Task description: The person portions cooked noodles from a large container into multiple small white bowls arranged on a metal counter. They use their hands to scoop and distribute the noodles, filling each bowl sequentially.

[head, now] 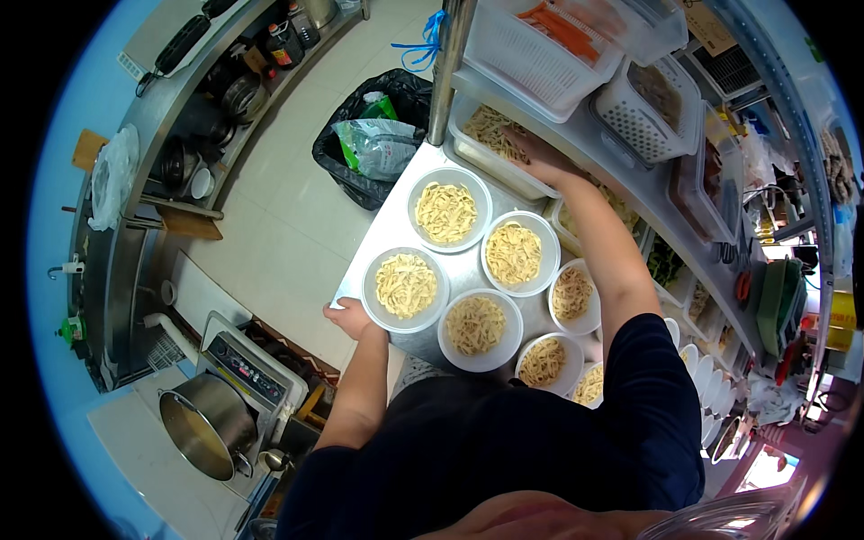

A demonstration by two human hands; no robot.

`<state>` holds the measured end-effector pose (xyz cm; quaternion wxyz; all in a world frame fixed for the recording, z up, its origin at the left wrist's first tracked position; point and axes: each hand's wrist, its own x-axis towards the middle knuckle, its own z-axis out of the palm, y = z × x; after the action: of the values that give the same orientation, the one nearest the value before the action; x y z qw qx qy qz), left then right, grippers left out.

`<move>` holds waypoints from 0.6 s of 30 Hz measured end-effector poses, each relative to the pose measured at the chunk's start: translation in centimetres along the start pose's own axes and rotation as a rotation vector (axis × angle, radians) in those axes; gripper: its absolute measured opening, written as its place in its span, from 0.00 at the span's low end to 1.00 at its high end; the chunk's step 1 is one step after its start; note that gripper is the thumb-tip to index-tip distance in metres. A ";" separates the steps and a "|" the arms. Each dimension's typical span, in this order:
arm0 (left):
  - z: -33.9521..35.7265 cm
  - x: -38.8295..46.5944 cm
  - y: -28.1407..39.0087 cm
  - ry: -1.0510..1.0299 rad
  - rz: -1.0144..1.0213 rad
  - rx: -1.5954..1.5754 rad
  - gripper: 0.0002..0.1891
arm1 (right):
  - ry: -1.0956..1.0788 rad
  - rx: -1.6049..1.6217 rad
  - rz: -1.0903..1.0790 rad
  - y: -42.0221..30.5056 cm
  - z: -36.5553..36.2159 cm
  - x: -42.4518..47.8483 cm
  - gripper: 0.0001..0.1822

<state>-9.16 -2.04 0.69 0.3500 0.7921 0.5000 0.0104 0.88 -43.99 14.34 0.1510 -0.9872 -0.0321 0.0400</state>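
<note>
My left hand holds the near left corner of the steel table, beside a round plastic bowl of pale noodle-like strips. With my right arm stretched forward, my right hand reaches into a clear rectangular tub of pale shredded strips under the shelf. Its fingertips are partly hidden, so I cannot tell whether they grip anything. Several more bowls of strips stand between my arms, among them a far bowl, a middle bowl and a near bowl with browner strips.
A steel shelf above the tubs carries plastic baskets of food. A black-lined bin stands beyond the table. To the left are a steel pot beside a control panel and a rack. White bowls line the right.
</note>
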 end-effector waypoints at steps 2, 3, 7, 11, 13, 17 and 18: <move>0.1 0.3 -0.3 0.013 0.005 -0.020 0.22 | -0.051 -0.052 -0.013 -0.2 0.5 0.8 0.31; 0.2 0.0 -0.3 0.007 0.005 -0.013 0.22 | -0.073 -0.056 -0.009 0.9 1.4 1.4 0.30; -0.2 -0.2 0.5 0.004 -0.014 -0.009 0.22 | -0.178 0.301 0.186 0.8 1.1 2.4 0.25; -0.1 -0.6 0.7 0.000 -0.006 -0.005 0.22 | 0.238 0.633 0.267 3.6 2.4 2.0 0.23; 0.3 0.3 -0.6 0.028 0.005 -0.046 0.22 | 0.236 0.396 0.380 1.8 0.4 1.7 0.26; 1.0 0.6 -0.8 0.032 0.017 -0.003 0.22 | -0.110 0.308 0.381 3.0 0.7 0.3 0.33; 0.8 0.5 -0.5 0.022 0.001 -0.007 0.21 | -0.050 0.242 0.313 2.2 1.2 0.0 0.35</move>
<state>-9.02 -1.99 -0.40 0.3472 0.7910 0.5034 0.0212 0.91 -45.71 12.57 0.2598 -0.9534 0.1230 0.0913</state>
